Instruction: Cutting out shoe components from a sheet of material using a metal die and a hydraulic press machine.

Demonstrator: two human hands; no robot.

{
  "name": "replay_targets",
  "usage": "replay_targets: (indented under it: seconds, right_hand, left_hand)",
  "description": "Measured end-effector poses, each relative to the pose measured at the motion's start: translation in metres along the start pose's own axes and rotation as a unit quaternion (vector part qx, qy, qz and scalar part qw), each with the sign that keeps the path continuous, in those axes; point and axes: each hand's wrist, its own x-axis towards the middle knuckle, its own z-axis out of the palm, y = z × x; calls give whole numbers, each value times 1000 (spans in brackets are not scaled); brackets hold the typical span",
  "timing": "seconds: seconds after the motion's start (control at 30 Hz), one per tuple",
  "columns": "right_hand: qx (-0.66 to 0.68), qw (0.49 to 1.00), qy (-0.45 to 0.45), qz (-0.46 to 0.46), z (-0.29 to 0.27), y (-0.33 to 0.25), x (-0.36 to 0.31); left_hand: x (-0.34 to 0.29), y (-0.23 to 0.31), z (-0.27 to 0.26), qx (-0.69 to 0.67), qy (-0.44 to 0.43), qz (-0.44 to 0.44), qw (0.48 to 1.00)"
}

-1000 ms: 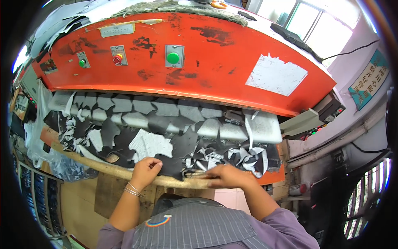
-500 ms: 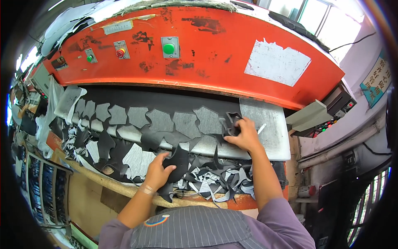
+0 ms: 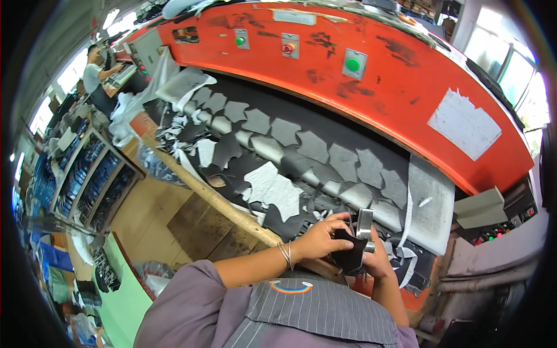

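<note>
Close to my body, over the front edge of the machine bed, both hands are together. My left hand (image 3: 318, 239) pinches a black piece of sheet material (image 3: 349, 255), likely leather or its like. My right hand (image 3: 380, 259) grips a metal cutting die (image 3: 364, 223), whose bright steel edges show above the fingers; the black piece lies against it. Part of the die is hidden by the hands. Beyond them, a row of grey star-like outlines (image 3: 313, 146) runs along the black sheet on the bed. Nearer the front edge lies a stack of white-faced cut pieces (image 3: 272, 188).
A red press beam (image 3: 394, 87) with green and red buttons spans the back. Scraps (image 3: 183, 124) heap along the front beside a wooden rail (image 3: 226, 210). A pale cutting pad (image 3: 432, 203) shows at right. A shelf rack (image 3: 87, 180) and another person (image 3: 96, 81) are at left.
My right hand has lifted the die off the sheet and brought it toward me. My left hand has moved right to meet it with the black piece. The view has turned left.
</note>
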Motion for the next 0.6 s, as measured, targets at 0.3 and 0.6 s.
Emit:
replay_targets:
  seconds: [0.3, 0.6]
  right_hand:
    - [-256, 954, -96, -118, 45, 10, 10]
    - [-274, 956, 42, -99, 95, 15, 25]
  left_hand:
    - [-69, 2, -16, -22, 85, 41, 995]
    - [-87, 18, -62, -24, 203, -109, 973]
